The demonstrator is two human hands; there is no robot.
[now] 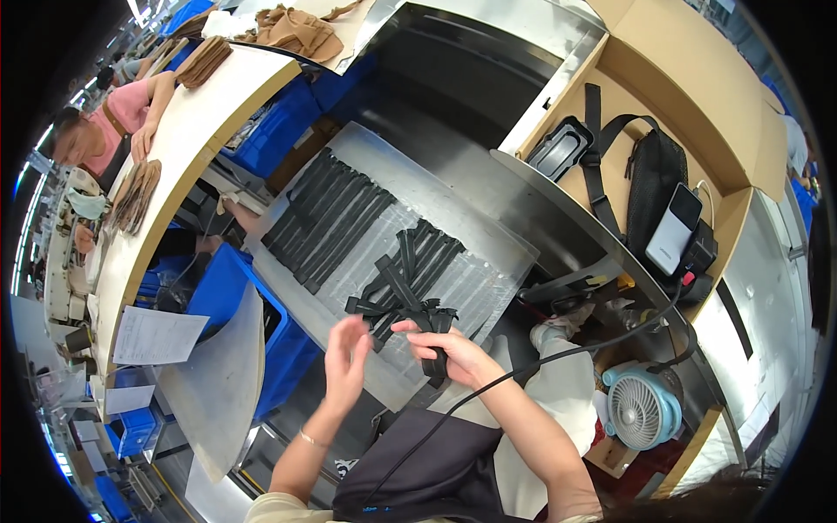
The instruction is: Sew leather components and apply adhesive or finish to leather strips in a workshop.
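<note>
Black fabric strips [327, 222] lie in rows on a pale board [506, 279], with a crossed, loose bunch toward the right. My right hand [445, 353] grips folded black strips [434, 318] at the board's near edge. Just left of it, my left hand [347, 353] is raised with loosely curved, slightly blurred fingers apart, holding nothing visible, close to the strip ends.
A cardboard box [741, 148] holds a black bag and power bank. A co-worker [109, 131] sits at a pale bench [235, 87]. Blue bins [288, 349] stand left, a fan [641, 410] lower right. A black cable [558, 356] crosses my right forearm.
</note>
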